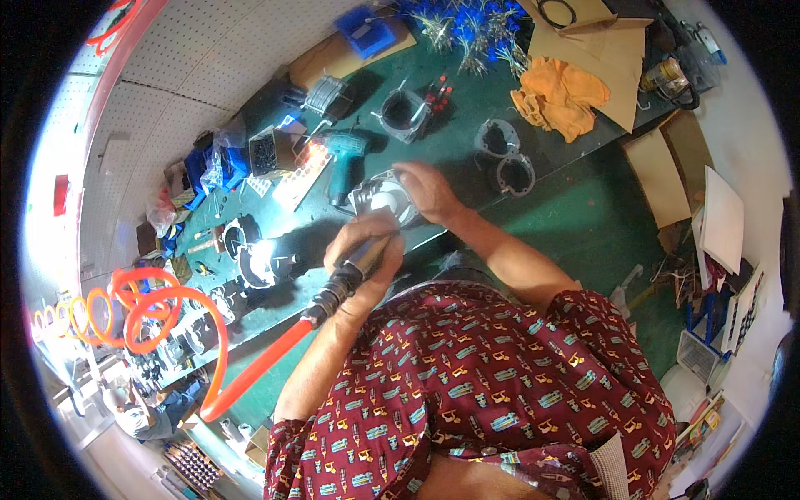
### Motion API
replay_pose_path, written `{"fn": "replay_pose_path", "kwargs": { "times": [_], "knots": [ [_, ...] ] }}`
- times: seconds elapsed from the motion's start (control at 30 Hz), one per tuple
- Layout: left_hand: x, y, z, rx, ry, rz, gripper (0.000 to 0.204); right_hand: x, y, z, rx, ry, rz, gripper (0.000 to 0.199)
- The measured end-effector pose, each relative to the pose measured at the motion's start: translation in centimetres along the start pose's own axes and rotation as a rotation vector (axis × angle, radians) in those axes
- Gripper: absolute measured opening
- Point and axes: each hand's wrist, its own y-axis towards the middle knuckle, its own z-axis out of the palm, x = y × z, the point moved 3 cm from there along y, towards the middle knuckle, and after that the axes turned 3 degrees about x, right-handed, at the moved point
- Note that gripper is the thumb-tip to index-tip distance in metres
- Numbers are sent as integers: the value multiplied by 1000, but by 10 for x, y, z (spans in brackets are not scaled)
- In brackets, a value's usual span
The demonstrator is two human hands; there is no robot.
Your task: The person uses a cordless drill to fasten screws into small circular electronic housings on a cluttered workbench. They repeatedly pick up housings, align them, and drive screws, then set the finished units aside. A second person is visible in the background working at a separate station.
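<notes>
At the near edge of the green workbench, my right hand closes its fingers around the rim of a round grey metal housing with a bright inside. My left hand is wrapped round a silver air tool, whose rear fitting joins an orange hose. The tool's front end is hidden by my fingers, beside the housing. Just beyond the housing lies a teal cordless drill. Two joined grey ring castings lie to the right of my right hand.
Farther back are a grey ring housing, a finned motor part, red-handled pliers, orange gloves and blue-tipped wires. More housings line the bench's left. The hose coils hang there. A person is at lower left.
</notes>
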Motion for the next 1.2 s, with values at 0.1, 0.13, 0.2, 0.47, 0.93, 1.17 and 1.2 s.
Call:
{"fn": "replay_pose_path", "kwargs": {
  "times": [0.1,0.13,0.2,0.47,0.93,1.17,1.2],
  "knots": [
    [3,-1,3,-8,-85,15,27,-2,0,1,-11,20,3,30],
    [4,-1,2,-3,-62,17,29,-3,0,1,-8,21,14,30],
    [4,2,2,-27,19,-43,30,-3,1,3,2,24,37,31],
    [8,43,17,100,4,-246,22,-30,-5,19,-30,276,135,31],
    [9,33,22,-11,-45,-212,23,-9,-1,12,-45,89,56,33],
    [-38,29,-31,-200,-15,-177,34,-16,2,10,6,-54,52,32],
    [-40,28,-55,-219,62,-147,32,-14,4,4,-3,-112,56,32]
  ]
}}
